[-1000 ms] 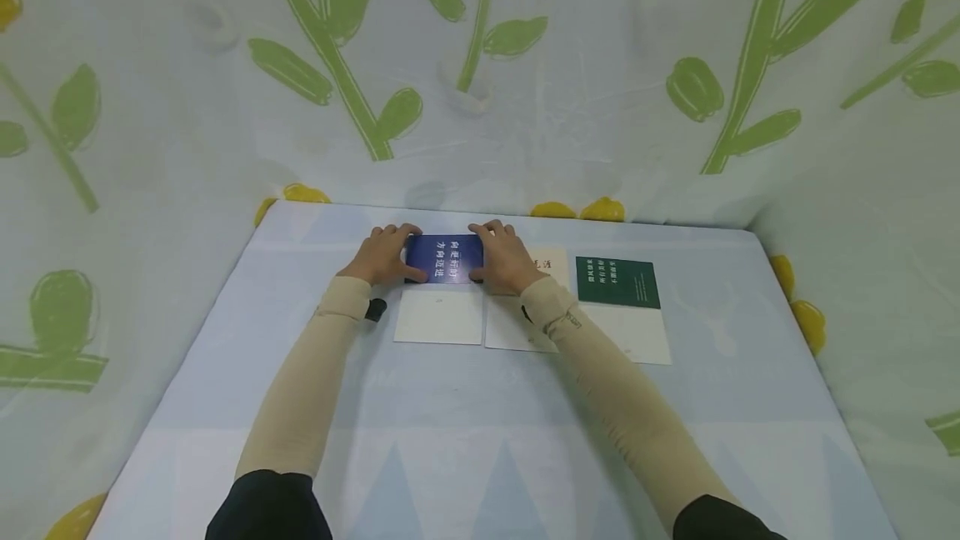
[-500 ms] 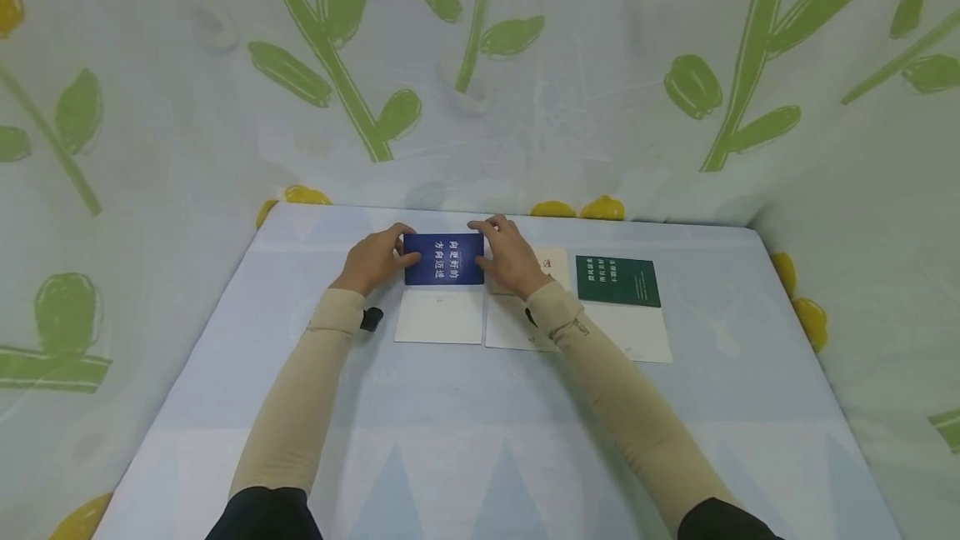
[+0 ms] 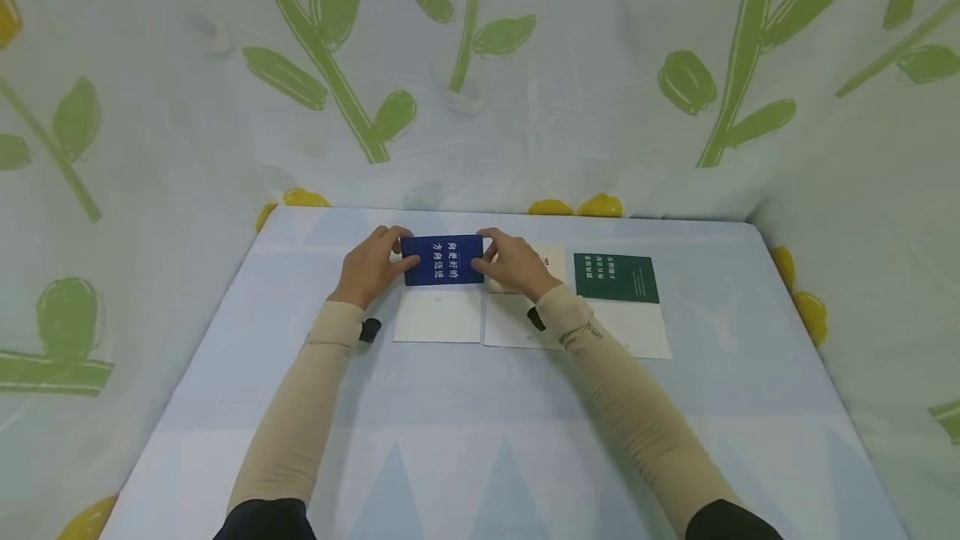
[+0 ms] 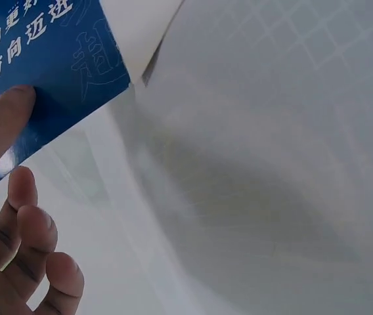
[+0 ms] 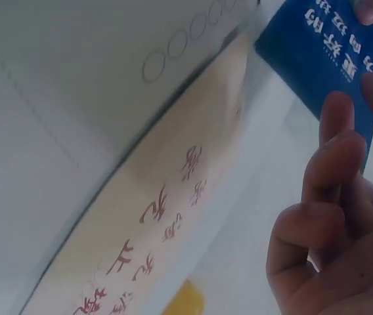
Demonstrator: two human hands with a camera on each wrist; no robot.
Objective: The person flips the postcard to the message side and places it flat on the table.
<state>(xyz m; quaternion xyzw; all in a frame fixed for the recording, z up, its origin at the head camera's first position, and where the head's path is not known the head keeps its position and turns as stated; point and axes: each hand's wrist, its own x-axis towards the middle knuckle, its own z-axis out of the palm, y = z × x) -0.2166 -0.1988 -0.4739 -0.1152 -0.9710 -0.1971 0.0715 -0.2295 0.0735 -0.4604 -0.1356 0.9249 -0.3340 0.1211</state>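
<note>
Both hands hold a blue postcard (image 3: 442, 260) with white lettering by its two short ends. The left hand (image 3: 367, 267) pinches the left end, its thumb (image 4: 8, 121) flat on the printed face and the other fingers behind or below. At the right end, the right hand (image 3: 519, 263) pinches the postcard the same way. In the left wrist view the postcard tilts up near a white card. Just in front of it lies a white card (image 3: 437, 317). A cream postcard (image 5: 153, 216) with reddish characters lies beside the right hand, which partly hides it in the head view.
Right of the hands, a green postcard (image 3: 617, 277) lies above a white card (image 3: 633, 327). Another white card (image 3: 517, 325) lies partly under the right forearm in the head view. The table (image 3: 435, 407) has a pale blue cover; a flower-printed curtain (image 3: 570, 123) stands behind.
The blue postcard has tilted up slightly between the hands. Fingers shifted from around its edges to a thumb-and-finger pinch at both ends. The other cards stay in place.
</note>
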